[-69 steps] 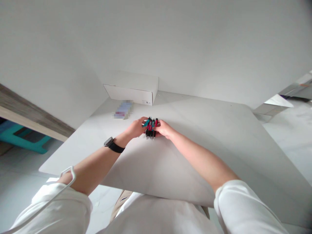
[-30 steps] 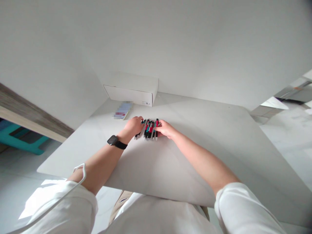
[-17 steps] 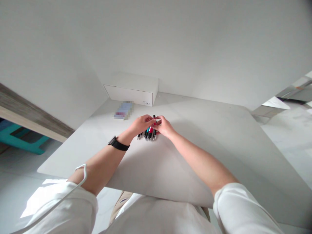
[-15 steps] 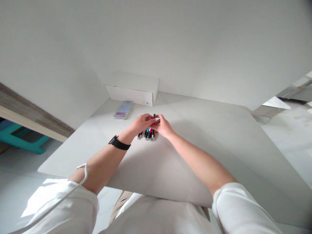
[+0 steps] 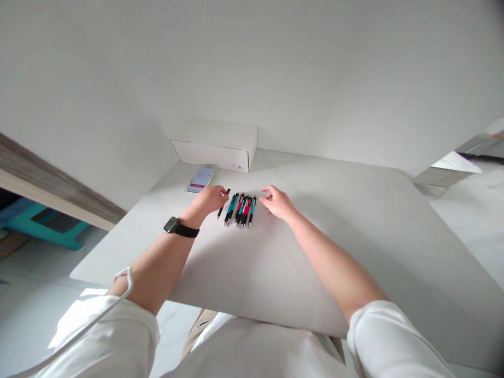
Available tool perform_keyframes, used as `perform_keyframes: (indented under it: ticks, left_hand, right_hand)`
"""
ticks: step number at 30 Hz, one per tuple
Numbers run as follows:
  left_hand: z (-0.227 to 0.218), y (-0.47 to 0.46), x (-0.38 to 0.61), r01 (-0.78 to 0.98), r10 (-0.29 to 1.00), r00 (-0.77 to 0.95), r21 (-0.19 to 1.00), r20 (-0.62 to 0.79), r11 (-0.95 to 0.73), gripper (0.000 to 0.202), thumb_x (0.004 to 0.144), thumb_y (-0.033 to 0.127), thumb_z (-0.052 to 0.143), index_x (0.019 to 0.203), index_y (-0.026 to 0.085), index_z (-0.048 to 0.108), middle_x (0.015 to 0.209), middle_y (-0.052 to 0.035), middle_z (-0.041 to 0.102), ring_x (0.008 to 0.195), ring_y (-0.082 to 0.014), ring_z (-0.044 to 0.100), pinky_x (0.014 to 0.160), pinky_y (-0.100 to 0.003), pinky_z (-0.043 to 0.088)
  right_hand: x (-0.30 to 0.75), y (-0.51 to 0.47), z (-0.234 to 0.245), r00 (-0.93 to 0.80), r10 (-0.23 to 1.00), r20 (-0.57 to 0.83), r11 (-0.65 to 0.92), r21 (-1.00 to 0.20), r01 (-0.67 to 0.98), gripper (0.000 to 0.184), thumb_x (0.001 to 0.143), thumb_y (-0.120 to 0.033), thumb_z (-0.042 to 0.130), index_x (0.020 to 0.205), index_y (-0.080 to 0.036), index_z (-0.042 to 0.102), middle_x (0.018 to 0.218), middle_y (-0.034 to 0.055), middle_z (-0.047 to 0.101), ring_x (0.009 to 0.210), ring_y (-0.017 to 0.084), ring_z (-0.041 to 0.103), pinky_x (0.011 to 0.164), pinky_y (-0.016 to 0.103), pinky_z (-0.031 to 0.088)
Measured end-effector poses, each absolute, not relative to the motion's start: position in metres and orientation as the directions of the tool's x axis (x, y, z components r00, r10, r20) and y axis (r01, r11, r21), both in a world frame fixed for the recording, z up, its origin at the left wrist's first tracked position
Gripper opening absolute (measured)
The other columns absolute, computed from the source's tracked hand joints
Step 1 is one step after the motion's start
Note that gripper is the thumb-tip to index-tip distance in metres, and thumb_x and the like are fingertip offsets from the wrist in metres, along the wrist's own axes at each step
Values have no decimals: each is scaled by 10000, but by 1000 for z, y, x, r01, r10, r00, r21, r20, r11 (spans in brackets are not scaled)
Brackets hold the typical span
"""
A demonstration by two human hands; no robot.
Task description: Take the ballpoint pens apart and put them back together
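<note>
Several click pens [image 5: 245,211] in teal, red and black lie side by side on the white table, tips toward me. At the left of this group, my left hand [image 5: 213,199] is closed on a pen [image 5: 220,213] with a dark tip end; a bit of red shows by its top, and the fingers cover its middle. To the right of the group is my right hand [image 5: 277,202]. Its fingers are apart and curved, with nothing between them, not touching the pens.
A white box [image 5: 212,152] stands at the back of the table [image 5: 315,252] against the wall. In front of it lies a flat bluish packet or card [image 5: 202,179], partly blurred. A teal stool [image 5: 51,223] is on the floor at the left. A white cable [image 5: 126,286] runs along my left arm.
My hands, together over the pens before, have moved apart, left and right. The pens now show in full, and the left hand has a pen at the group's left side.
</note>
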State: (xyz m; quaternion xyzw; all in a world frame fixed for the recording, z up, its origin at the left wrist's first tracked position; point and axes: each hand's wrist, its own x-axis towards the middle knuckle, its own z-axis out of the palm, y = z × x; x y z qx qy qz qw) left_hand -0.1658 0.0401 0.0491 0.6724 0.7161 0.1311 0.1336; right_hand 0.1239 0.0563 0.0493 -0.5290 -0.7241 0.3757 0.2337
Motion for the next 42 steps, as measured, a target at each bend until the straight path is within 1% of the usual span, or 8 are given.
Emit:
perform_keyframes:
  ticks: [5, 13, 18, 25, 29, 33, 37, 42]
  left_hand:
    - [35, 39, -155, 966, 1000, -12, 258, -13, 14, 360, 906, 441, 591, 1117, 211, 771, 976, -84, 802, 881, -249, 730, 777, -303, 524]
    - [39, 29, -163, 959, 997, 66, 280, -51, -49, 425, 815, 379, 698, 1208, 217, 717, 920, -59, 803, 819, -225, 726, 757, -292, 519]
    - [40, 28, -160, 953, 998, 39, 301, -46, -24, 356, 813, 314, 690, 1150, 208, 737, 917, -57, 803, 792, -216, 726, 732, -287, 515]
    - [37, 28, -162, 945, 994, 76, 323, -73, -49, 404, 817, 425, 724, 1161, 213, 731, 980, -54, 798, 745, -199, 716, 682, -282, 497]
    - [33, 31, -161, 959, 997, 74, 275, -11, -68, 369, 842, 352, 696, 1183, 212, 720, 972, -60, 780, 891, -237, 724, 783, -301, 526]
    - [33, 31, -147, 959, 985, 70, 262, 158, -110, 385, 958, 415, 595, 1242, 181, 707, 1153, -135, 726, 1078, -292, 698, 975, -398, 537]
    - [30, 25, -121, 852, 891, 353, 295, 286, -432, 463, 1049, 395, 471, 1455, 218, 604, 1467, -128, 610, 1390, -286, 546, 1221, -458, 399]
    - [11, 24, -105, 785, 829, 509, 269, 233, -558, 504, 1080, 348, 384, 1531, 206, 557, 1610, -109, 513, 1501, -285, 458, 1284, -491, 334]
  right_hand:
    - [118, 54, 41, -375, 920, -111, 206, -678, 706, 341, 949, -316, 700, 1282, -265, 647, 1060, 19, 778, 731, 148, 695, 718, 263, 531]
    - [96, 74, 42, -395, 898, -193, 224, -573, 788, 594, 924, -398, 728, 1467, -213, 572, 1165, 111, 781, 760, 201, 725, 728, 286, 529]
    - [82, 78, 43, -396, 888, -233, 217, -547, 808, 544, 861, -416, 791, 1354, -226, 659, 1189, 129, 778, 766, 227, 741, 651, 289, 504]
    - [83, 79, 39, -387, 896, -216, 221, -540, 812, 578, 801, -441, 835, 1309, -225, 664, 1182, 128, 775, 825, 229, 740, 629, 272, 484]
    - [84, 81, 38, -378, 900, -216, 206, -554, 807, 652, 763, -454, 863, 1326, -211, 638, 1208, 138, 763, 846, 227, 738, 630, 267, 489]
    - [81, 81, 40, -364, 900, -238, 181, -557, 811, 624, 798, -441, 833, 1333, -200, 620, 1225, 153, 754, 771, 215, 735, 609, 278, 500]
    - [81, 83, 41, -335, 910, -245, 159, -538, 828, 626, 793, -397, 829, 1329, -169, 601, 1227, 188, 747, 745, 231, 741, 608, 301, 522]
    - [86, 85, 43, -307, 898, -315, 107, -522, 846, 655, 804, -292, 771, 1399, -139, 544, 1141, 204, 771, 653, 246, 741, 615, 340, 560]
